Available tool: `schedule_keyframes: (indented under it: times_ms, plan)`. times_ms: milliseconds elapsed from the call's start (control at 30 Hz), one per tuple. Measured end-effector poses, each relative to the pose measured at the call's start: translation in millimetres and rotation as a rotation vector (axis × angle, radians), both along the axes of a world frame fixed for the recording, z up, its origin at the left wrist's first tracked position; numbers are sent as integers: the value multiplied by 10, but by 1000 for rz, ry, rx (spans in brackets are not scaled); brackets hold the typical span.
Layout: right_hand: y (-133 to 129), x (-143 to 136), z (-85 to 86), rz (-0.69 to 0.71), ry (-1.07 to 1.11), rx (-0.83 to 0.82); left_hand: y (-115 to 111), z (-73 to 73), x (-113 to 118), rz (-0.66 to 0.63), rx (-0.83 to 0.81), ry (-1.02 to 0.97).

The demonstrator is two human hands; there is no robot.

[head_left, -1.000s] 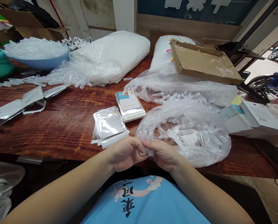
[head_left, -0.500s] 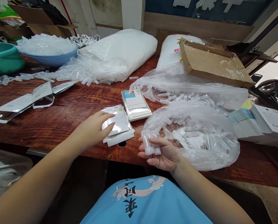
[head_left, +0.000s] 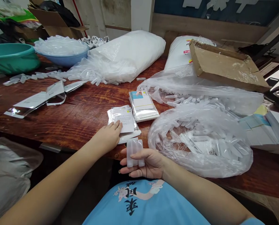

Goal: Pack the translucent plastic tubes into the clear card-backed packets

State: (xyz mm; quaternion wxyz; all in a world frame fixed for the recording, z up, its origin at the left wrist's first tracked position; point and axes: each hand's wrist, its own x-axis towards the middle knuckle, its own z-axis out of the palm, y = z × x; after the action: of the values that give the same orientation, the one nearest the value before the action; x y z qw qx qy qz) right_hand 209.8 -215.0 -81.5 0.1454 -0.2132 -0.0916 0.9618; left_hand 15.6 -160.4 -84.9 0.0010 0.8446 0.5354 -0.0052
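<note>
Cluttered wooden worktop. My right hand grips clear vials; my left hand, fingers flat, presses the top sleeve, which needs lifting next.

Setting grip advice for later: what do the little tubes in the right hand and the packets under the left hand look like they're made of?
Tubes: probably translucent plastic, frosted finish; milky, light passes through. Packets: apparently thin glossy plastic film with white printed cards inside; edges show glare. Left hand rests on them; right hand holds the tubes.
</note>
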Motion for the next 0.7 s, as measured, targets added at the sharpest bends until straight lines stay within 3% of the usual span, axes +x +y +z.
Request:
schedule_keyframes:
  times_ms: [133,267,400,600,700]
  plan:
    - [36,-93,20,-12,-28,26,-182,34,-58,181,88,-80]
    - [43,-180,69,13,-25,45,-426,102,-34,375,19,-476]
    - [11,-243,82,55,-18,11,-594,188,72,471,-20,-764]
    - [-35,-219,51,100,-54,41,-684,227,167,569,-321,-1070]
    - [-75,-198,54,134,-108,71,-712,218,195,621,-383,-1219]
